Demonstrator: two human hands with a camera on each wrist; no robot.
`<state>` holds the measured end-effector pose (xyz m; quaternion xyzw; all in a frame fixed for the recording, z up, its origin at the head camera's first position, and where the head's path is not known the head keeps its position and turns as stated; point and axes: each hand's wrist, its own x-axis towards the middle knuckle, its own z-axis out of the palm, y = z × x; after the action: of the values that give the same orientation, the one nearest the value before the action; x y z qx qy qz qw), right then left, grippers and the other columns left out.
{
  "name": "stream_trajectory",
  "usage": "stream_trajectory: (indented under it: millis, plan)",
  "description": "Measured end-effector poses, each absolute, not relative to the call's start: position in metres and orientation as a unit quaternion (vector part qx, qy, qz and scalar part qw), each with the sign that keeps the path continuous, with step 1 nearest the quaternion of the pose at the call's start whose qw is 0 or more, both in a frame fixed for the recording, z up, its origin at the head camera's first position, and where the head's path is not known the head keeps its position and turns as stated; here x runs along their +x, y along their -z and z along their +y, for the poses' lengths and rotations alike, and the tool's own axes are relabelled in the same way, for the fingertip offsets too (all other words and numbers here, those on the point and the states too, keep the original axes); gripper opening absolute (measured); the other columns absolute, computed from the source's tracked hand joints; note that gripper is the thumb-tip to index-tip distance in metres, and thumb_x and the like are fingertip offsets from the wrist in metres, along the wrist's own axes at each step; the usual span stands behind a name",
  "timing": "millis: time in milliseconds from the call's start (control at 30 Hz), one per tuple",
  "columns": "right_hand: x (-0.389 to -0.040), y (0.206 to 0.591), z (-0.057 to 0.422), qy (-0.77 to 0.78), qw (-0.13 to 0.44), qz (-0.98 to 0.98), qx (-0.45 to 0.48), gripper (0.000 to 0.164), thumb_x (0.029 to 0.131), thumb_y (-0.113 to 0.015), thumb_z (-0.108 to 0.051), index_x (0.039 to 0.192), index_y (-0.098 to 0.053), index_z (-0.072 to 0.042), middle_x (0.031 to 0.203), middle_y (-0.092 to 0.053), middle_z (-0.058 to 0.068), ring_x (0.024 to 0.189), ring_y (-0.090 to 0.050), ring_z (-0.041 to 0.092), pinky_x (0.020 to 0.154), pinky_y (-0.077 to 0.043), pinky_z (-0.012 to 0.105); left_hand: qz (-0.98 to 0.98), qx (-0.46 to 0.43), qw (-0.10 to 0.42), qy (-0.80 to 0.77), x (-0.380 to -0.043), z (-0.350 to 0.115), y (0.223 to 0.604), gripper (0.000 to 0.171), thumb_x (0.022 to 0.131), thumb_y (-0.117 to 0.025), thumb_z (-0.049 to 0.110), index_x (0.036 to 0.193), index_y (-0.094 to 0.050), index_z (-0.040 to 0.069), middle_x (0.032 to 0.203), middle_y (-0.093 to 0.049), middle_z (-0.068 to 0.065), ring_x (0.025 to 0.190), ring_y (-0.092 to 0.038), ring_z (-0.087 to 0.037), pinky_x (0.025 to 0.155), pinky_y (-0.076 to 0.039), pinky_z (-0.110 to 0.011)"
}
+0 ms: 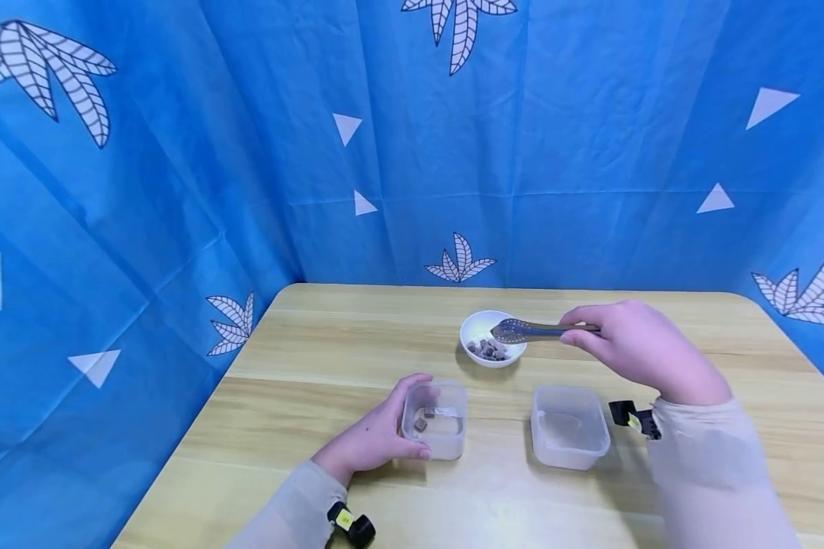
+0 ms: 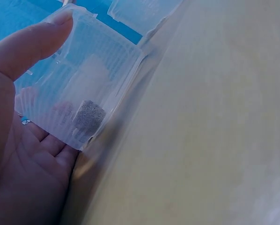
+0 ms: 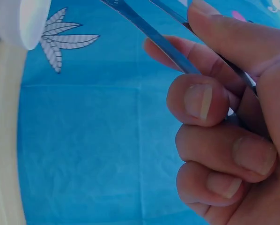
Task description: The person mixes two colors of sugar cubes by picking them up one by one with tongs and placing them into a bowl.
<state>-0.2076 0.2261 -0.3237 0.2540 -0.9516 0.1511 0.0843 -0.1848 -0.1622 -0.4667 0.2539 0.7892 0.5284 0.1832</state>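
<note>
My right hand (image 1: 625,343) holds metal tongs (image 1: 522,331) with perforated tips, its fingers curled round the arms in the right wrist view. The tips hover over a white bowl (image 1: 477,324), which contains several small brown-grey cubes (image 1: 489,351). In the right wrist view the tongs' arms (image 3: 144,32) stand apart; their tips lie out of that frame. My left hand (image 1: 381,435) grips a translucent plastic container (image 1: 453,442) from its left side, thumb at the near wall and fingers round the far one. Inside that container lie a couple of cubes (image 2: 89,116).
A second translucent container (image 1: 568,457) stands on the wooden table (image 1: 302,358), to the right of the held one and below the right hand. Behind the table and along its left side hangs a blue cloth (image 1: 412,152) with leaf and triangle prints.
</note>
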Motion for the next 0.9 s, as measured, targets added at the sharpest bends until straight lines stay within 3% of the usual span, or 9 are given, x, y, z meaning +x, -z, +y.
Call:
stream_trajectory:
  millis: [167, 367, 500, 700, 900]
  plan:
    - [-0.214, 0.333, 0.222, -0.150, 0.049, -0.954, 0.254, 0.025, 0.098, -0.066, -0.036, 0.115, -0.076, -0.019, 0.103, -0.075, -0.003, 0.092, -0.071, 0.023, 0.084, -0.053, 0.053, 0.783, 0.247, 0.192, -0.537, -0.183, -0.163, 0.468, 0.107, 0.076, -0.089, 0.022, 0.158, -0.021, 0.023, 0.153, -0.042, 0.004, 0.141, -0.039, -0.015, 0.117, -0.026, -0.045]
    - [-0.215, 0.331, 0.220, -0.150, 0.051, -0.954, 0.253, 0.023, 0.097, -0.069, -0.032, 0.114, -0.076, -0.019, 0.103, -0.075, -0.003, 0.092, -0.071, 0.023, 0.084, -0.053, 0.053, 0.787, 0.241, 0.194, -0.534, -0.184, -0.163, 0.466, 0.105, 0.077, -0.088, 0.022, 0.157, -0.022, 0.026, 0.153, -0.042, 0.005, 0.141, -0.039, -0.016, 0.116, -0.027, -0.046]
    - [-0.211, 0.327, 0.219, -0.156, 0.055, -0.952, 0.259, 0.024, 0.097, -0.068, -0.034, 0.115, -0.075, -0.020, 0.100, -0.074, -0.006, 0.086, -0.069, 0.017, 0.081, -0.053, 0.050, 0.788, 0.239, 0.195, -0.533, -0.183, -0.163, 0.467, 0.104, 0.077, -0.089, 0.023, 0.157, -0.023, 0.028, 0.153, -0.042, 0.005, 0.141, -0.039, -0.016, 0.116, -0.026, -0.046]
    - [-0.202, 0.320, 0.210, -0.174, 0.074, -0.936, 0.298, 0.020, 0.097, -0.069, -0.039, 0.112, -0.075, -0.027, 0.085, -0.065, -0.020, 0.068, -0.053, 0.004, 0.067, -0.047, 0.034, 0.790, 0.248, 0.187, -0.529, -0.184, -0.163, 0.466, 0.106, 0.075, -0.089, 0.023, 0.157, -0.022, 0.026, 0.153, -0.043, 0.005, 0.140, -0.040, -0.016, 0.115, -0.027, -0.046]
    - [-0.191, 0.314, 0.189, -0.182, 0.065, -0.914, 0.356, 0.019, 0.097, -0.069, -0.037, 0.114, -0.074, -0.028, 0.098, -0.068, -0.022, 0.078, -0.059, -0.002, 0.072, -0.053, 0.033, 0.788, 0.254, 0.187, -0.529, -0.185, -0.163, 0.464, 0.108, 0.075, -0.089, 0.021, 0.158, -0.021, 0.023, 0.154, -0.042, 0.004, 0.140, -0.040, -0.016, 0.116, -0.028, -0.046]
